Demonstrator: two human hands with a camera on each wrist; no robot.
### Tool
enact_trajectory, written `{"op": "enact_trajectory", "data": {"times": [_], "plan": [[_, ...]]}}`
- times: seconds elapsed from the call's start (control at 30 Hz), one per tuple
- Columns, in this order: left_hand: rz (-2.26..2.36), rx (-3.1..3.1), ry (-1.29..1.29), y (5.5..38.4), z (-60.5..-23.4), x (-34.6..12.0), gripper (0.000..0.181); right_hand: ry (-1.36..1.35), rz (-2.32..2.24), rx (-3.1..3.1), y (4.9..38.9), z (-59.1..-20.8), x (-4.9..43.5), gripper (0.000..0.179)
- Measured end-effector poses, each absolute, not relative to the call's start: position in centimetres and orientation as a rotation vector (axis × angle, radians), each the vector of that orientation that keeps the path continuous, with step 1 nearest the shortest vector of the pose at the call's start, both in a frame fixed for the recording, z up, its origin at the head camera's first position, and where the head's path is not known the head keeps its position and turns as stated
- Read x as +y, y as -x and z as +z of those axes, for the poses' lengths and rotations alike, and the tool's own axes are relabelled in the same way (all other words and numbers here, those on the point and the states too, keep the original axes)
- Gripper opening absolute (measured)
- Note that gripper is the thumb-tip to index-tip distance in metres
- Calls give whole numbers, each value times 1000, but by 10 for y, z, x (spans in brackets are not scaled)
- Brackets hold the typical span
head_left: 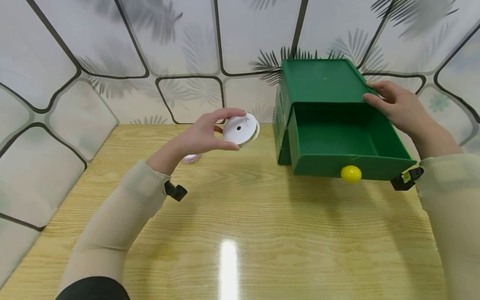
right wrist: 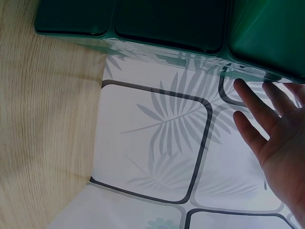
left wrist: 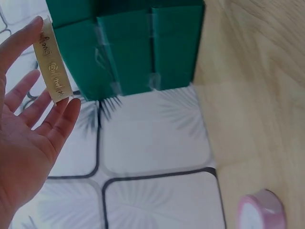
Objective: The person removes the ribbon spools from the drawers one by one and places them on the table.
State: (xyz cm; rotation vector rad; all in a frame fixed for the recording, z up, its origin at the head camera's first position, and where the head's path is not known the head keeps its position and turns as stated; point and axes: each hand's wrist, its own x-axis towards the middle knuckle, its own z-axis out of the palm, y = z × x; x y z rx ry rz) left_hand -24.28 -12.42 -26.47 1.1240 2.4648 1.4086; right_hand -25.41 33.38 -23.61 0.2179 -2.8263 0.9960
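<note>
My left hand (head_left: 204, 132) pinches a ribbon spool (head_left: 240, 128) by its rim between thumb and fingers, above the table. White discs with a centre hole form the spool's sides; in the left wrist view its cream-gold ribbon (left wrist: 52, 67) carries shiny lettering. Right of it stands a green drawer cabinet (head_left: 322, 81) with its top drawer (head_left: 350, 164) pulled out, a yellow knob (head_left: 351, 174) on the front. My right hand (head_left: 401, 104) rests against the cabinet's right upper edge; the right wrist view shows its fingers spread and nearly straight. No contents show inside the drawer.
A pink ribbon spool (left wrist: 262, 212) lies on the wooden table (head_left: 180, 233), partly behind my left hand in the head view. Behind the table rises a white patterned backdrop (head_left: 183, 37) with dark lines and leaf prints, close behind the cabinet.
</note>
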Motion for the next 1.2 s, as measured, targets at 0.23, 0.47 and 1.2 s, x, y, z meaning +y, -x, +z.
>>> {"op": "enact_trajectory", "data": {"times": [0.23, 0.47, 1.2], "plan": [[1336, 2528, -988, 248, -291, -142, 73, -228, 998, -2828, 253, -235, 333, 61], [1234, 2592, -885, 258, -316, -158, 75, -236, 1000, -2833, 254, -236, 333, 62], [929, 2695, -683, 290, -356, -177, 76, -242, 1033, -2811, 251, -235, 332, 62]]}}
